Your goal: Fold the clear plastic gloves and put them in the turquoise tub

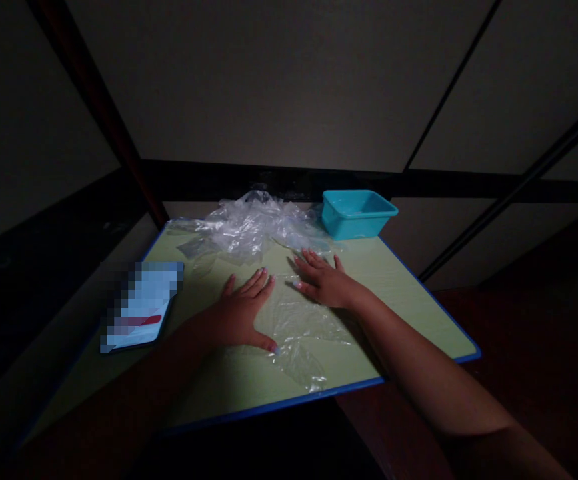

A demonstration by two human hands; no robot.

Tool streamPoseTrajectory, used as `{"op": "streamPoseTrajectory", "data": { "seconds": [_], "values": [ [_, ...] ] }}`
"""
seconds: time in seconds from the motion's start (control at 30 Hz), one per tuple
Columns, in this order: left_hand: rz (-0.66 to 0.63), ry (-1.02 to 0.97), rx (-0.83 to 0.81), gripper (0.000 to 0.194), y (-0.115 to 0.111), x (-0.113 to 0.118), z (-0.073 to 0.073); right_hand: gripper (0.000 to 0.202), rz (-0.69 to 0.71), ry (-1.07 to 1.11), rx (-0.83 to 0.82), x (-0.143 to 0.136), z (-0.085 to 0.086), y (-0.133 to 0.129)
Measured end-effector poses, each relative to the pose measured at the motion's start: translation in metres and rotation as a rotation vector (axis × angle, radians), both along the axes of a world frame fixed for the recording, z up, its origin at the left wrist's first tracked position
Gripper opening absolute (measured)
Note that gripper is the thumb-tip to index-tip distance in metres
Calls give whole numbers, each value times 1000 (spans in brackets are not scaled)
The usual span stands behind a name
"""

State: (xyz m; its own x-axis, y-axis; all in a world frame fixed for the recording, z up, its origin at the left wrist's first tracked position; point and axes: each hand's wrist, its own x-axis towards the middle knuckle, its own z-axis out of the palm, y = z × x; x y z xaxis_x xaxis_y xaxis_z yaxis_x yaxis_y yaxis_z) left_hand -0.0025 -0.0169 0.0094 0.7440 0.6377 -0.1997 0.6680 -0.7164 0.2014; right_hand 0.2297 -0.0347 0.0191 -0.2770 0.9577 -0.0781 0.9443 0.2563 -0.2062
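A clear plastic bag (299, 323) lies spread on the pale green tabletop (419, 313). My left hand (246, 310) rests flat on its left side, fingers stretched out and the thumb pointing right. Toward the far right part of the same plastic, my right hand (326, 280) lies palm down with its fingers spread. Neither hand grips anything. Just beyond my fingertips sits a crumpled heap of clear plastic bags (253, 227); whether it joins the flat sheet I cannot tell.
At the back right corner stands a turquoise plastic basket (356, 223). A phone or tablet with a lit, partly blurred screen (143, 303) lies at the left edge. The table has a blue rim (279, 405), and a panelled wall (279, 87) rises behind it.
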Motion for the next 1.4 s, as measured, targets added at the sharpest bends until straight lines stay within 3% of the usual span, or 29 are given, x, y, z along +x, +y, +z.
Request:
{"op": "streamPoseTrajectory", "data": {
  "seconds": [0.07,0.13,0.5,0.63,0.73,0.83,0.93,1.0,1.17,1.3,1.4],
  "values": [
    [5,0,4,119,0,0,-1,60,146,38,-54,-3,1,-3],
    [12,12,5,119,0,0,-1,59,208,28,-95,-5,2,-4],
    [32,23,22,118,-2,2,-1,61,-49,-94,-61,0,-2,1],
    [57,-30,57,114,3,1,-7,63,1,25,48,-1,0,-1],
    [62,-156,95,93,9,0,-6,53,198,233,162,-4,8,-6],
    [109,-468,151,61,17,-1,-3,38,363,396,199,-9,19,-16],
    [152,-843,200,54,23,-1,-1,29,470,398,117,-13,27,-27],
    [201,-992,212,54,26,-1,-1,25,534,397,38,-15,30,-33],
    [268,-1079,179,55,28,2,-4,24,634,321,-135,-19,32,-43],
    [219,-1082,137,55,27,4,-7,42,624,253,-167,-17,31,-48],
    [196,-1090,98,55,26,3,-9,43,608,231,-164,-16,31,-49]
  ]
}}
